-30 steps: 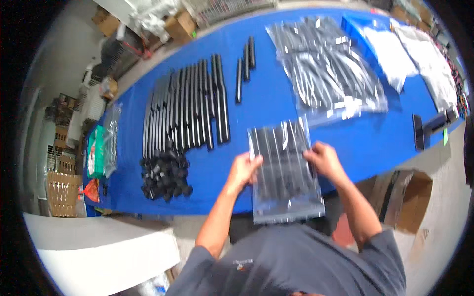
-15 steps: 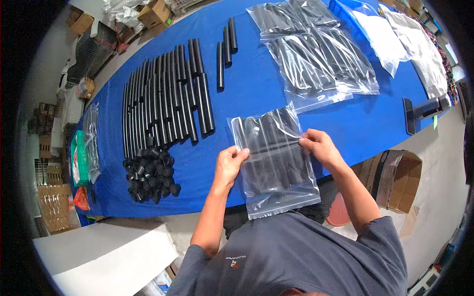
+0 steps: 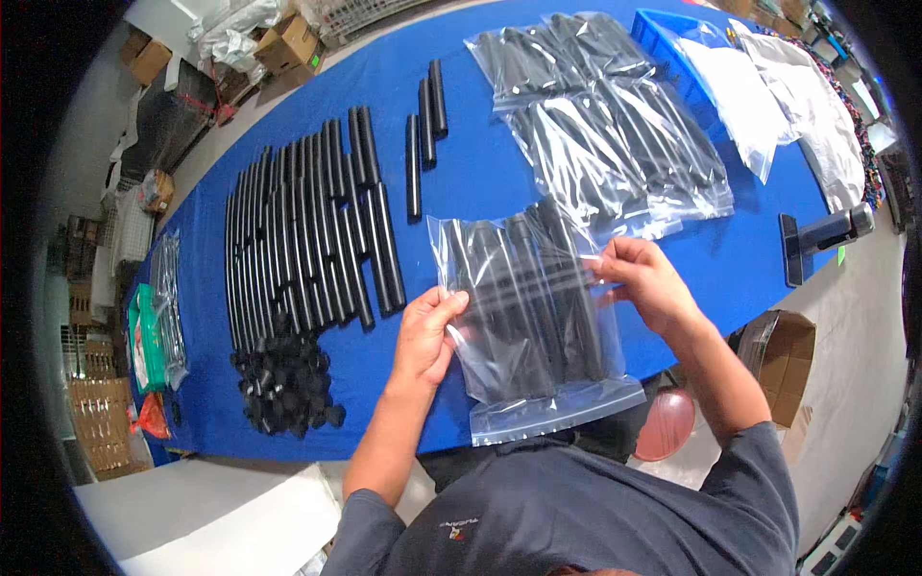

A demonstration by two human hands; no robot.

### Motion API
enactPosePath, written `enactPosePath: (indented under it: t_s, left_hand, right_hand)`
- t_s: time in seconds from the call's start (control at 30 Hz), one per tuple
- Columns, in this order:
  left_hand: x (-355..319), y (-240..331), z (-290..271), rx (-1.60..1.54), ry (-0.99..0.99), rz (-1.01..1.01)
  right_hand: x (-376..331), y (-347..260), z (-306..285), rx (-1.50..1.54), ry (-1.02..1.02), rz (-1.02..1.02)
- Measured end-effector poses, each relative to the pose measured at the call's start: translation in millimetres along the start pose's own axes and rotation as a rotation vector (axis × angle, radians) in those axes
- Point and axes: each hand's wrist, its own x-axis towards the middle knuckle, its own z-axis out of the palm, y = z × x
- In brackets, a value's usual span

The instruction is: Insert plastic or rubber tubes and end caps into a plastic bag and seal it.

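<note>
A clear plastic bag [image 3: 523, 317] with several black tubes inside is held between my two hands at the table's front edge. My left hand [image 3: 427, 331] pinches the bag's left side between thumb and fingers. My right hand [image 3: 648, 283] grips its right side higher up, fingers partly behind the film. The bag's zip strip hangs toward me. Just beyond it lie several filled clear bags [image 3: 615, 144] of black tubes. To the left, rows of loose black tubes [image 3: 307, 221] rest on the blue cloth, with a heap of small black caps [image 3: 286, 384] at their near end.
Three black tubes [image 3: 427, 115] lie apart from the rows. At the back right stand a blue bin [image 3: 672, 58] and white bags [image 3: 744, 106]. A black stand-like device [image 3: 826, 235] sits on the right edge. A green basket [image 3: 142, 336] is at far left; an open carton [image 3: 783, 360] stands below.
The bag's far end has tilted up and its zip end has swung slightly right. My right hand has moved a little right and up. The whole view has shifted slightly.
</note>
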Motion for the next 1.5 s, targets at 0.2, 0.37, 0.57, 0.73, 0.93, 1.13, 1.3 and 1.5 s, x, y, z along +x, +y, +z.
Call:
enactPosePath:
  t_s: [0.2, 0.37, 0.57, 0.73, 0.93, 1.13, 1.3, 1.5]
  left_hand:
    - [106.2, 83.1, 57.4, 0.032, -0.109, 0.153]
    - [261.3, 130.5, 93.7, -0.099, -0.235, 0.214]
    - [411.5, 179.2, 126.8, -0.124, -0.160, 0.217]
    - [437.7, 172.5, 149.0, 0.072, 0.007, 0.272]
    - [438.7, 141.9, 124.1, 0.788, 0.314, 0.829]
    - [420.0, 107.5, 135.1, 0.768, 0.071, 0.805]
    - [439.7, 105.5, 132.9, 0.690, -0.004, 0.857]
    - [403.1, 111.1, 133.9, 0.943, 0.099, 0.774]
  right_hand:
    - [109.4, -81.2, -42.7, -0.041, 0.009, -0.176]
    - [209.5, -151.1, -74.2, -0.093, 0.148, -0.261]
    - [337.4, -195.6, -95.4, -0.036, 0.293, -0.358]
    - [394.0, -185.5, -122.9, -0.110, 0.474, -0.292]
    - [413.2, -152.3, -153.0, -1.370, 0.629, -0.676]
    - [381.3, -148.8, -109.1, -1.290, 0.455, -0.818]
    - [376.9, -146.0, -93.1, -1.542, 0.204, -0.660]
    - [375.8, -137.8, -109.5, -1.708, 0.320, -0.540]
